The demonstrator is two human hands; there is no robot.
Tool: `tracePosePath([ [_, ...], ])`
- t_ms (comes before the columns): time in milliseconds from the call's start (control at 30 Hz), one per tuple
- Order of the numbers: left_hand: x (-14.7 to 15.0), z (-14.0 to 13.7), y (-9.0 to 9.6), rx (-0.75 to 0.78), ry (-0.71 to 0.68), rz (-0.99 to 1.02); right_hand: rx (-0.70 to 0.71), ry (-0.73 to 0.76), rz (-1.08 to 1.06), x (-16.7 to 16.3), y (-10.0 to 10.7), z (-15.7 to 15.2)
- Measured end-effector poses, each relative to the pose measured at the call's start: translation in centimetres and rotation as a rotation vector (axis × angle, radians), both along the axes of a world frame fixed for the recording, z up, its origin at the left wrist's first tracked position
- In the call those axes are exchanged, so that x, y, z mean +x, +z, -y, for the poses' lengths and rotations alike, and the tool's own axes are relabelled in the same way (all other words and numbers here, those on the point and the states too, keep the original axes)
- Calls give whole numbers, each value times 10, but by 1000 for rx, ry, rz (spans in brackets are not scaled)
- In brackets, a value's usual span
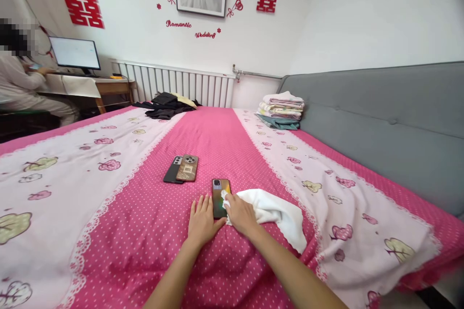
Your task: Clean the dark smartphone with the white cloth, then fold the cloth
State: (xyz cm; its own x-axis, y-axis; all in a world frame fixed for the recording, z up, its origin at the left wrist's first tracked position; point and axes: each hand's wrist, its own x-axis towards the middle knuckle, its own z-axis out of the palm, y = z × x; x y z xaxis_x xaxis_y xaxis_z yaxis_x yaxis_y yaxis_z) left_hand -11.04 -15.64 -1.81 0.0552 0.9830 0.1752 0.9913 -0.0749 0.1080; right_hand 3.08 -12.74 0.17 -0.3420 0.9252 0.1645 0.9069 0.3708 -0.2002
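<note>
A smartphone lies back-up on the pink dotted bedsheet, its camera block at the far end. Flat beside its left edge rests my left hand, fingers stretched out and the thumb at the phone's near end. My right hand is closed on a bunched corner of a white cloth, pressed against the phone's back. The rest of the cloth spreads rightward over the sheet. Farther off to the left, a brown-backed phone partly overlaps a black phone.
Folded cloths are stacked by the grey headboard. Dark clothes lie at the bed's far edge, before a white radiator. At far left a person sits at a desk with a monitor.
</note>
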Motion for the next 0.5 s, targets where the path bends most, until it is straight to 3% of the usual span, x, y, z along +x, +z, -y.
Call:
tracePosePath([
  [267, -1, 1, 2, 12, -6, 1, -3, 68, -44, 8, 2, 33],
  [500, 0, 1, 0, 20, 0, 2, -49, 44, -85, 5, 2, 22],
])
